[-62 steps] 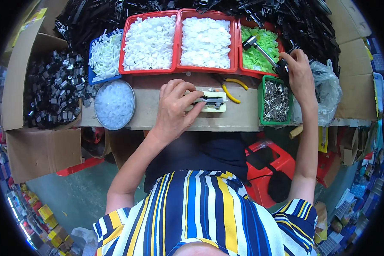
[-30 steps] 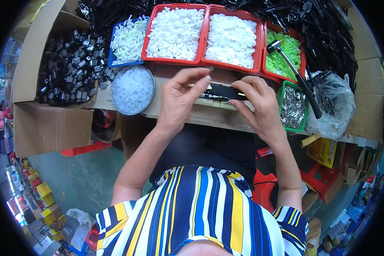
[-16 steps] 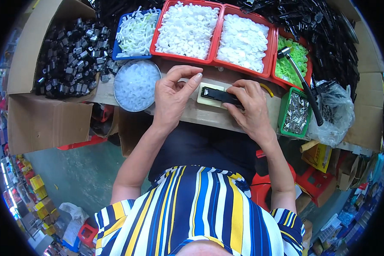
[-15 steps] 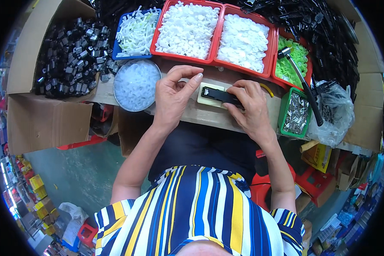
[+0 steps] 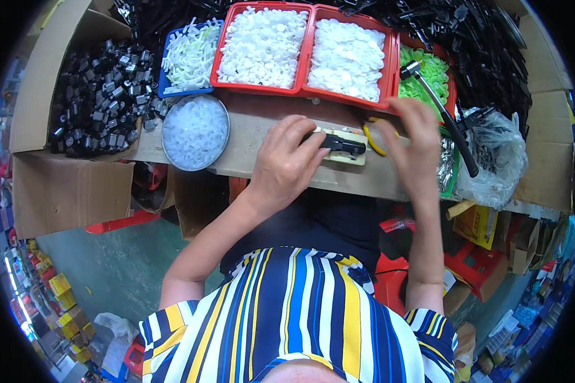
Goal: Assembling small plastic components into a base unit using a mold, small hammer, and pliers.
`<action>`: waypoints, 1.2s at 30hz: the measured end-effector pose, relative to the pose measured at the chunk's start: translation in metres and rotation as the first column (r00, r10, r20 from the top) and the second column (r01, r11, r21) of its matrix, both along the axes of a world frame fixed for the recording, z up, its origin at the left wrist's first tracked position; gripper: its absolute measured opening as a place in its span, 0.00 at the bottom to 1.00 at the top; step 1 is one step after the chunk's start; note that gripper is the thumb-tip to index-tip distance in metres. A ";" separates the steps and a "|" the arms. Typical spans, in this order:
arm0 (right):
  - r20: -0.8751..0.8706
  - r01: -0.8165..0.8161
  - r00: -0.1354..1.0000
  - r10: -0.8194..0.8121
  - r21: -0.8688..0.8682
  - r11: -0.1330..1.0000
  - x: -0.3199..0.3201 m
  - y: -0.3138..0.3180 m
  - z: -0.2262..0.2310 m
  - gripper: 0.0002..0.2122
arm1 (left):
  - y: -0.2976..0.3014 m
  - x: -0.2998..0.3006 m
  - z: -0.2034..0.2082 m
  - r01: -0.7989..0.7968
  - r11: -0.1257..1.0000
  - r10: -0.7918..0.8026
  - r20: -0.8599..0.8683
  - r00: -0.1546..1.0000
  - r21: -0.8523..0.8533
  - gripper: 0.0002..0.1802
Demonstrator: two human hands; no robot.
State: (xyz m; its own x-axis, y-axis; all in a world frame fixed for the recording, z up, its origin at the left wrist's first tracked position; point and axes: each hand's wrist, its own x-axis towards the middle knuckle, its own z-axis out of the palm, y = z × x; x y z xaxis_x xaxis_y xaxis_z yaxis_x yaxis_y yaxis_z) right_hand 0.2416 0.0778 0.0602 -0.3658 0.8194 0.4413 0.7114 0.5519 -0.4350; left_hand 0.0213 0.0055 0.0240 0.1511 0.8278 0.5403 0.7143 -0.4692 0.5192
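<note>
Table carried two red trays of white pieces along its far side. The right hand, blurred, partly hid a green box, its fingers parted and released. The left hand, its fingers grasping a black part's left end, was over a cream block, on which that part lay. Just beside the block were yellow-handled pliers.

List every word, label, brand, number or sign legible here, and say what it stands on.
Legible text: none.
Yellow package under the bench's right side: dark print shows, too small to read.
Yellow boxes at the far left: too small and blurred to read any.
Black part, cream block and hammer: no lettering that I can make out.
</note>
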 end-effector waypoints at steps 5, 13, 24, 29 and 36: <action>0.358 0.271 0.875 -0.324 0.191 0.943 0.060 0.048 -0.004 0.11 | 0.001 0.012 -0.016 0.069 0.996 -0.057 -0.196 0.979 0.055 0.16; 0.341 0.213 0.898 -0.277 0.213 0.954 0.074 0.063 -0.005 0.06 | 0.007 0.009 -0.025 0.136 0.976 -0.076 -0.316 0.946 0.171 0.15; 0.335 -0.067 0.928 0.164 -0.283 0.957 0.030 -0.050 0.002 0.13 | 0.012 0.006 -0.018 0.188 0.968 -0.124 -0.339 0.933 0.164 0.15; 0.104 -0.107 0.989 0.103 0.032 0.994 0.021 -0.053 0.032 0.21 | 0.012 0.003 -0.018 0.202 0.972 -0.150 -0.336 0.930 0.123 0.16; 0.469 -0.001 0.878 0.092 -0.191 0.982 0.021 -0.065 0.004 0.22 | 0.014 0.003 -0.017 0.219 0.970 -0.172 -0.342 0.924 0.104 0.16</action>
State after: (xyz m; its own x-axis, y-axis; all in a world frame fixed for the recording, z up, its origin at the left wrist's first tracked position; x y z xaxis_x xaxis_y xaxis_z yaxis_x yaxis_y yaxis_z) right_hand 0.2623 0.0124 0.0643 -0.5334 0.8443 0.0524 0.8322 0.5348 -0.1466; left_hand 0.0240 0.0193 0.0066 0.4903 0.6847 0.5392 0.7202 -0.6667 0.1919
